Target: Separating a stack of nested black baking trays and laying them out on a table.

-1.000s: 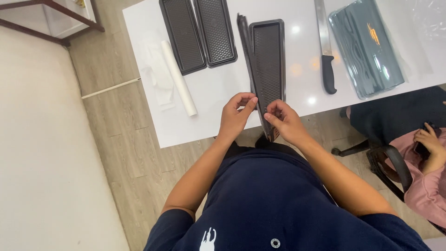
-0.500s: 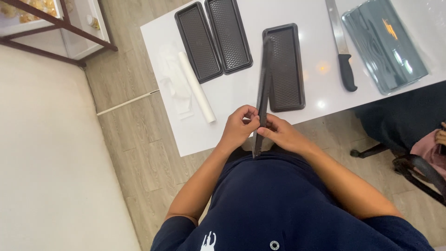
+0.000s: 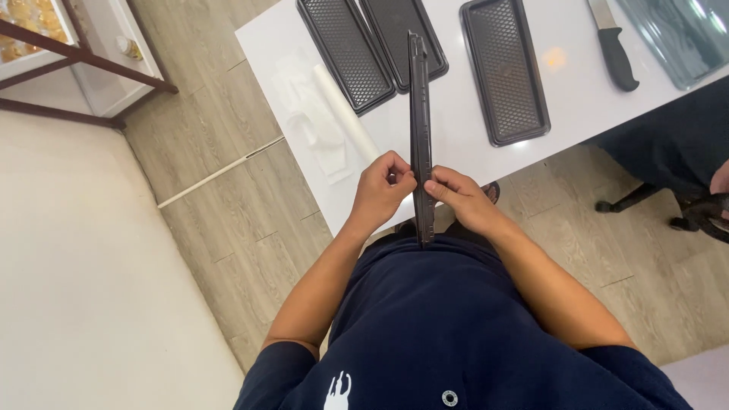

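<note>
- I have both hands pinched on one long, narrow black tray (image 3: 420, 137), held edge-on so I see only its thin rim. It runs from just in front of my torso away over the tabletop (image 3: 456, 163).
- Left hand (image 3: 383, 190): fingers curled, thumb and fingertips clamped on the tray's left face near its near end.
- Right hand (image 3: 459, 199): fingers pressed against the tray's right face, directly opposite the left hand. The hands sit close together, with only the tray between them.
- Beyond the left hand, two black ribbed trays (image 3: 345, 49) lie flat side by side on the white tabletop; the held tray's far end overlaps the right one in view.
- Beyond the right hand, a third black tray (image 3: 505, 72) lies flat, open side up, apart from the pair.
- Farther right of it: a knife with a black handle (image 3: 613, 52), then a grey-green flat package (image 3: 676, 34) at the frame edge; I cannot make out its contents.
- Left of the left hand: a white paper roll (image 3: 345, 112) on crumpled clear wrap.
</note>
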